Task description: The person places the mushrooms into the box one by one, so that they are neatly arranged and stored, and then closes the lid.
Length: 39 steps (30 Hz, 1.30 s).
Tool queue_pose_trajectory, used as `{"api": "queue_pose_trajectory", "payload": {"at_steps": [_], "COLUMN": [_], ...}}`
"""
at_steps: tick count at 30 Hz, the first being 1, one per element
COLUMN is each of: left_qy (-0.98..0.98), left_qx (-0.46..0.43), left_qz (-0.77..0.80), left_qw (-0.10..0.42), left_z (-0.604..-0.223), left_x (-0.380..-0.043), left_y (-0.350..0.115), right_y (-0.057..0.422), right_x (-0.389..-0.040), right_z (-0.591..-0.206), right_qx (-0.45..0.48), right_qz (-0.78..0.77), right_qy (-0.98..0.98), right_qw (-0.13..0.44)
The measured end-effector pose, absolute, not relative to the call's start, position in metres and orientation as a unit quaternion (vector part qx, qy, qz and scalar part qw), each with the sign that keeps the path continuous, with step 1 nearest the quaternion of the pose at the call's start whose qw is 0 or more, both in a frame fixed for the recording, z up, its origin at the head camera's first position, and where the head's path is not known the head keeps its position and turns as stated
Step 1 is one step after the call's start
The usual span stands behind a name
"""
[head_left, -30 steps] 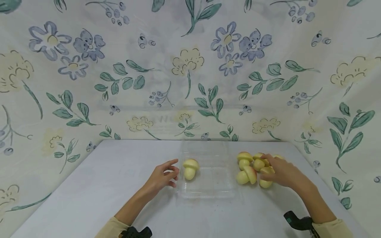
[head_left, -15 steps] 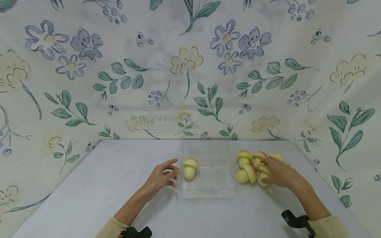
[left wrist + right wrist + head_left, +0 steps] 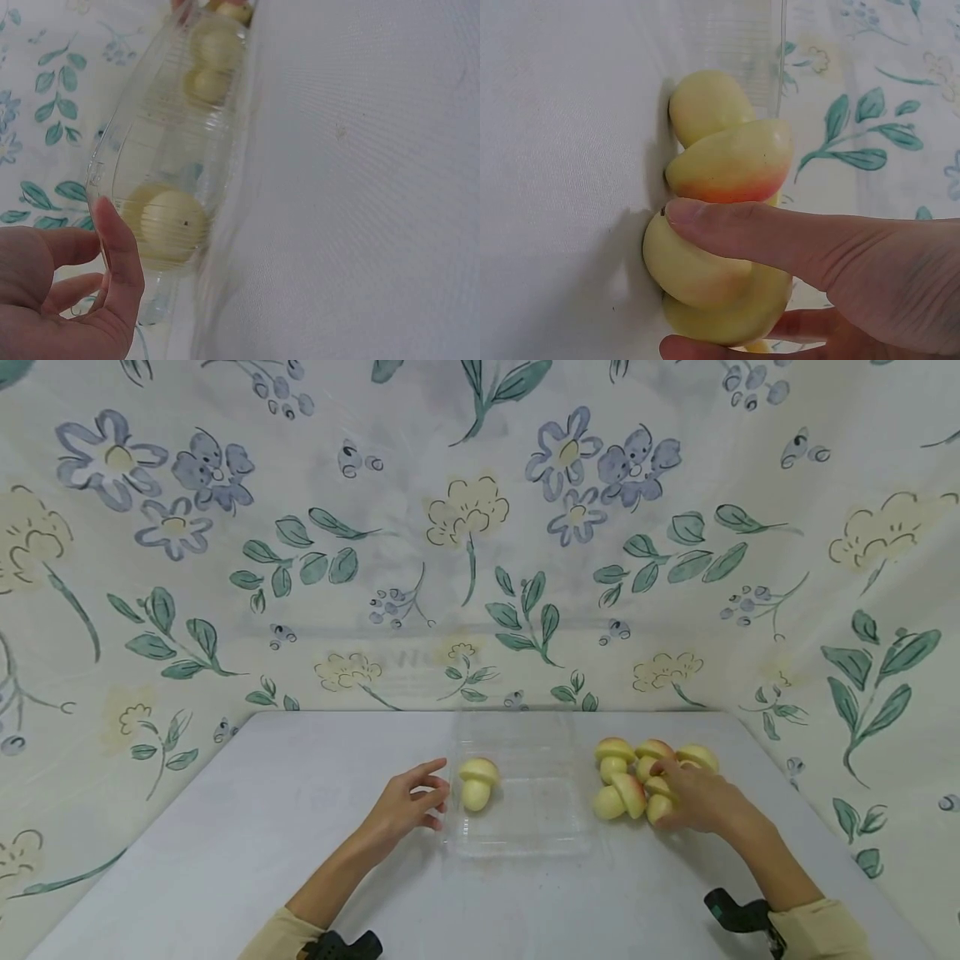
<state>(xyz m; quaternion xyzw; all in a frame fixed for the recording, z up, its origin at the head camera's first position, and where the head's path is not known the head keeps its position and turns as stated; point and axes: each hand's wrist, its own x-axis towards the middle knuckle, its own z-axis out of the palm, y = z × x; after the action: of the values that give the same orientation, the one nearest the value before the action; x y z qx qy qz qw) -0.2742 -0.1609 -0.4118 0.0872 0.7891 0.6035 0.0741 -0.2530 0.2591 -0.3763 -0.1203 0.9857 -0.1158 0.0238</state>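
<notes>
Nearest the person, the right hand (image 3: 697,797) has its thumb and fingers curled round the near mushroom piece (image 3: 659,804), at the close side of the cluster on the surface (image 3: 262,827); lift-off cannot be confirmed. Oppose thumb and fingers firmly: the smooth, rounded form would probably roll under a shallow pinch. The tilted mushroom piece (image 3: 620,799) lies just beside it, so a straight upward lift should disturb it least. The left hand (image 3: 408,806), loosely bent and gripping nothing, sits against the left wall of the clear container (image 3: 521,841); light contact should suffice for steadying. Inside, at left, lies the lone mushroom piece (image 3: 477,783). Farther back sit the rear-left mushroom piece (image 3: 614,760), rear-middle mushroom piece (image 3: 654,750) and rear-right mushroom piece (image 3: 697,755).
</notes>
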Motion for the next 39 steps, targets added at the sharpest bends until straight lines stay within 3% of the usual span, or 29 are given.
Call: {"api": "queue_pose_trajectory", "payload": {"at_steps": [39], "left_qy": [0.786], "left_qx": [0.072], "left_qz": [0.610], "left_qw": [0.075], "left_z": [-0.412], "left_x": [-0.274], "left_y": [-0.159], "right_y": [0.266], "right_x": [-0.254], "right_z": [-0.369], "right_qx": [-0.143], "right_qz": [-0.109], "right_qy": [0.984], "right_qw": [0.000]}}
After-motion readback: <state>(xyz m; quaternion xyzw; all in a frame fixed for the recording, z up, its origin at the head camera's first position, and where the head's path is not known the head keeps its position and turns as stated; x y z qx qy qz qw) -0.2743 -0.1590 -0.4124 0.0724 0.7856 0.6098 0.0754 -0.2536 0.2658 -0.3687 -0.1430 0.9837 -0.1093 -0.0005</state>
